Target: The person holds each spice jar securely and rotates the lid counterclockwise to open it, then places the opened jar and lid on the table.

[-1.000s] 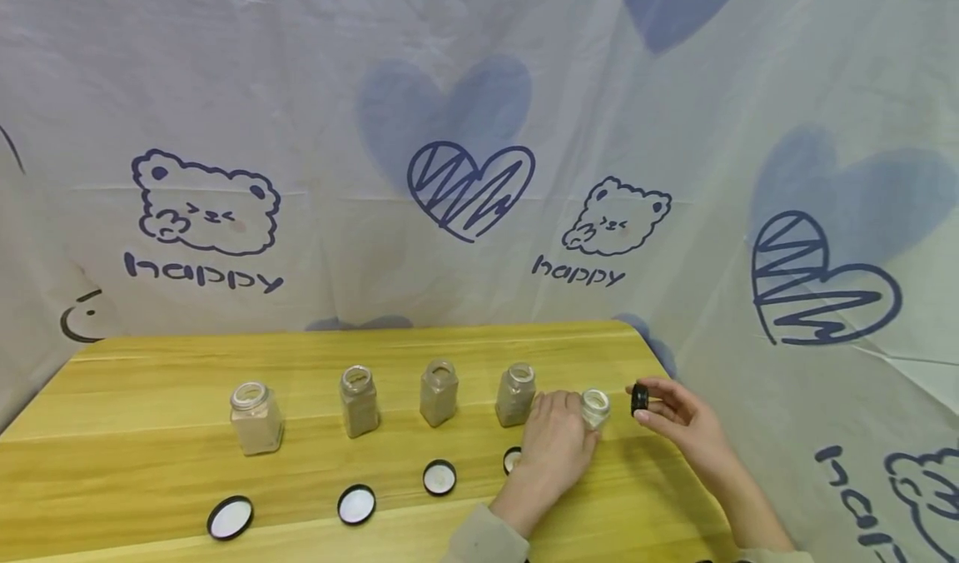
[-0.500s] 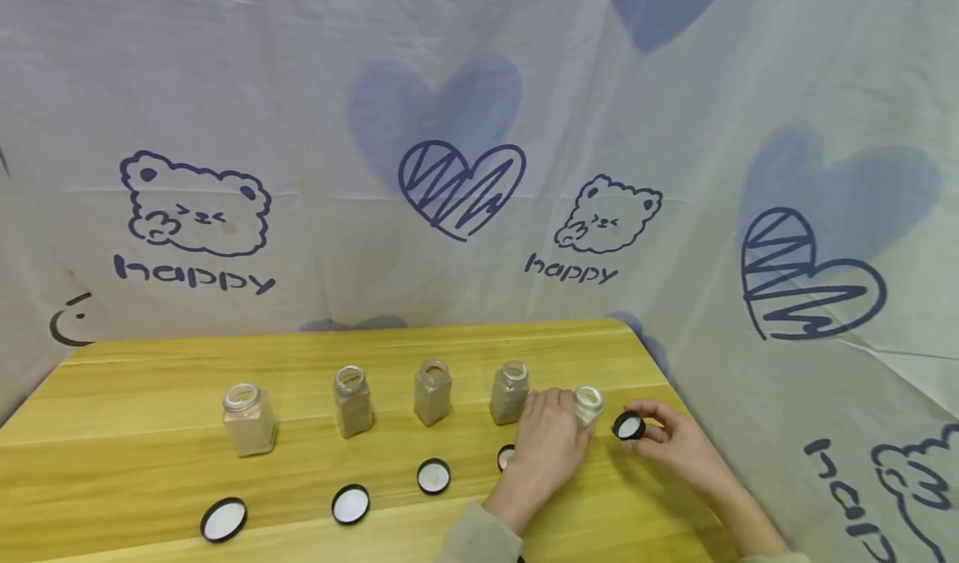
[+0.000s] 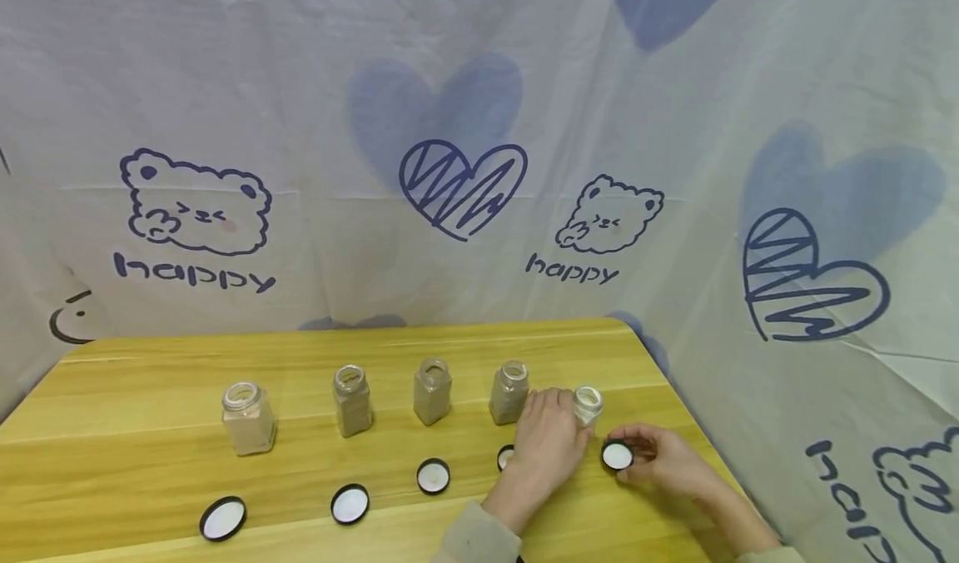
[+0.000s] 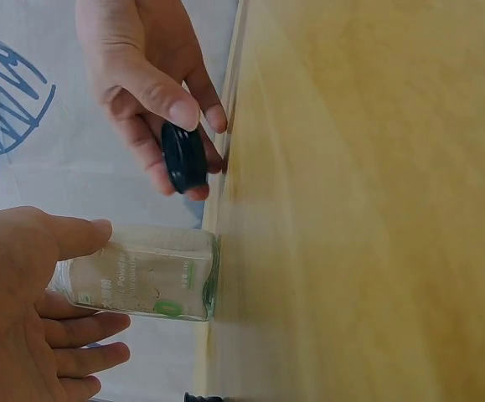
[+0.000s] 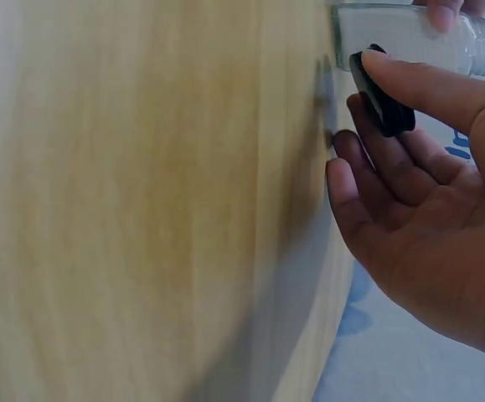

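Note:
My left hand (image 3: 550, 440) grips a square glass jar (image 4: 141, 272) of pale powder by its upper part, thumb on one side and fingers on the other. The jar stands upright on the table, its mouth uncovered. To its right, my right hand (image 3: 665, 461) pinches a black screw lid (image 3: 618, 455) between thumb and fingers. The lid's white inner face is turned up toward the head camera. In the right wrist view the lid (image 5: 383, 94) is tilted, held a little off the table beside the jar.
Several more uncapped powder jars (image 3: 250, 420) stand in a row to the left. In front of them lie black lids (image 3: 350, 505), white insides up; one lid (image 3: 505, 456) is partly hidden by my left hand. A printed cloth (image 3: 337, 238) hangs behind the wooden table (image 3: 300, 463).
My right hand has lowered the lid toward the table and slightly left, turning its white inside up. The left hand has stayed on the jar. The head view has shifted slightly.

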`<state>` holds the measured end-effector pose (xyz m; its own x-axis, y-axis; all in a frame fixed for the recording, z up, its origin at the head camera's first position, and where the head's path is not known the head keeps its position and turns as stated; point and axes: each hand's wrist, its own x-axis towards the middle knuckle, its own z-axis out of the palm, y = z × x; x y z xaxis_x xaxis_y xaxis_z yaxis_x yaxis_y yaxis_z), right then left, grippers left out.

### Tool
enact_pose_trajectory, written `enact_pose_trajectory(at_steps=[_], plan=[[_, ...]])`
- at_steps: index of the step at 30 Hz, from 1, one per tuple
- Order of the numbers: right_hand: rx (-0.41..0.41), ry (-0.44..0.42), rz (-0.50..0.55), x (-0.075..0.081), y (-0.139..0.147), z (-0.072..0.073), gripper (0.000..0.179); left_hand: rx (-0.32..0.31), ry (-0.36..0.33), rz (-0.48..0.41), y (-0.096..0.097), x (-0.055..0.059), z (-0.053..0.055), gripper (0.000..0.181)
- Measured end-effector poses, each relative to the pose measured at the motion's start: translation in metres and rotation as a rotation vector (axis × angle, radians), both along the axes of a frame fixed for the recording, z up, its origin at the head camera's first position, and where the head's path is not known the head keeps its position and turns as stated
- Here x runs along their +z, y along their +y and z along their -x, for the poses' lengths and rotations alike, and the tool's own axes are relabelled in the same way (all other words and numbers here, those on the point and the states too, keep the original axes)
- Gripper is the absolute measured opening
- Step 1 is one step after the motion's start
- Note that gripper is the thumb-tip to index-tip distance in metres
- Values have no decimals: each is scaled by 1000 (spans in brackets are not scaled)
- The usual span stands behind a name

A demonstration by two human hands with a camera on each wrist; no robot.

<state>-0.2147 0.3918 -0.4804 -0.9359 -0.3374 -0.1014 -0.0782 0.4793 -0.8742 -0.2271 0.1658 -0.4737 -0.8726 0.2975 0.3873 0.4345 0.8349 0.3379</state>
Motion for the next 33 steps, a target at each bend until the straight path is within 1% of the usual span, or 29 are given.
enact_pose_trajectory(at_steps=[3, 8, 11, 15, 18, 21, 23, 25, 27, 29, 31, 33], plan=[[11, -10, -15, -2, 1, 0, 56, -2, -9, -8, 0, 0, 0, 52], [43, 51, -92, -4, 2, 2, 54, -2, -8, -11, 1, -1, -1, 52], [46, 74, -113, -5, 1, 2, 52, 1, 0, -8, 1, -1, -1, 52], [60, 86, -116, -6, 0, 3, 53, 2, 17, -16, 1, -3, -1, 54], [100, 98, -98, -6, 0, 5, 55, -3, 31, -26, 0, -2, 1, 59], [132, 99, -73, -1, -1, 4, 58, -2, 48, -23, -3, 0, -1, 66], [134, 102, -85, 2, -3, 3, 59, 5, 65, -20, -4, 3, -3, 69], [112, 115, -125, 5, -6, 2, 60, 17, 85, -23, -6, 7, -5, 69], [51, 129, -189, 8, -8, 0, 61, 29, 109, -27, -8, 14, -8, 70], [-18, 150, -229, 10, -10, -2, 62, 35, 128, -36, -11, 22, -12, 70], [-93, 203, -247, 13, -12, -4, 61, 38, 132, -44, -16, 31, -17, 72], [-153, 292, -253, 16, -13, -6, 57, 42, 129, -56, -23, 39, -21, 74]])
